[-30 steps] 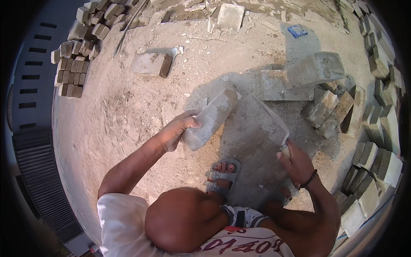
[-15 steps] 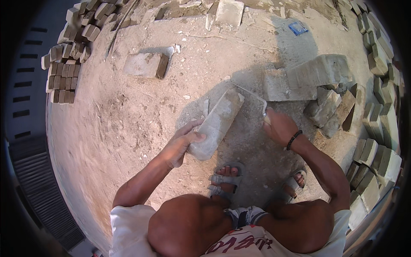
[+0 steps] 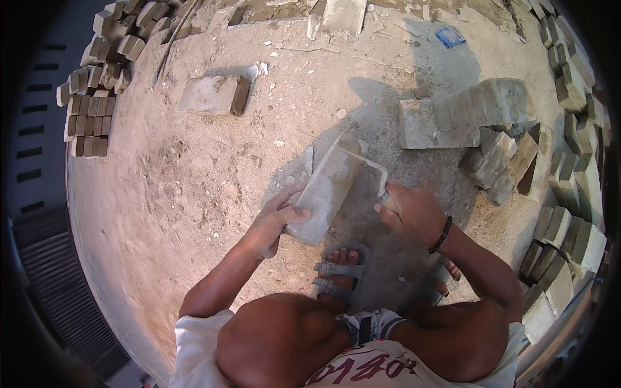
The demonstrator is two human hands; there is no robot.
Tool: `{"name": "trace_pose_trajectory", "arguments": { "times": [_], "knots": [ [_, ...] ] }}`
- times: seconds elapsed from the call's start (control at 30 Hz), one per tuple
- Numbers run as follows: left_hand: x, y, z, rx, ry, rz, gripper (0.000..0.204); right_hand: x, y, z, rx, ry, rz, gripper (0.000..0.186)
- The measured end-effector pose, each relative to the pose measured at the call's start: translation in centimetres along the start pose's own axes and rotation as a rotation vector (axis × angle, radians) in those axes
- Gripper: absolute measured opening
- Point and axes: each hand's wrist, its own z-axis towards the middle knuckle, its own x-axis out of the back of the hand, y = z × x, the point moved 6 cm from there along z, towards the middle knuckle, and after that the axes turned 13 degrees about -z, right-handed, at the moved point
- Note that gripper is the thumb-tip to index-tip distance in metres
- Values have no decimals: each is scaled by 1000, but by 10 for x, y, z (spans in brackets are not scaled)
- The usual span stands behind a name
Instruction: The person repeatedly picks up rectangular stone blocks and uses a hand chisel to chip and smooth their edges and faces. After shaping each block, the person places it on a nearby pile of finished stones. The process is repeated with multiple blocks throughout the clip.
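Observation:
My left hand grips the near end of a long grey brick, thumb on its upper face and fingers round its left side. The brick is tilted, its far end pointing away and to the right. My right hand is closed round the handle of a trowel, whose bent metal neck shows. The trowel's thin blade lies across the far end of the brick, seen nearly edge-on. Whether the blade presses on the brick or hovers just over it, I cannot tell.
A single brick lies on the dusty ground ahead left. Larger blocks and broken pieces sit to the right. Brick stacks line the left, others the right edge. A blue packet lies farther off. My sandalled feet are close below.
The trowel has moved left, from beside the brick's far end to across it. My right hand has shifted left with it. The brick has turned slightly in my left hand.

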Motion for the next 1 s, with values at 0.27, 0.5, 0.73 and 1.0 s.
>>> {"name": "trace_pose_trajectory", "arguments": {
  "times": [0.27,0.5,0.73,1.0],
  "knots": [
    [1,-6,-1,-14,22,-77,77,29,-12,7,49,86,107,41],
    [-7,-7,-3,-6,4,-43,79,18,8,7,11,62,62,38],
    [-8,-8,-4,-36,-12,-59,79,12,25,11,-109,-77,-219,30],
    [-6,-8,-3,-27,-14,-139,77,15,17,18,-80,-10,-199,32]
  ]
}}
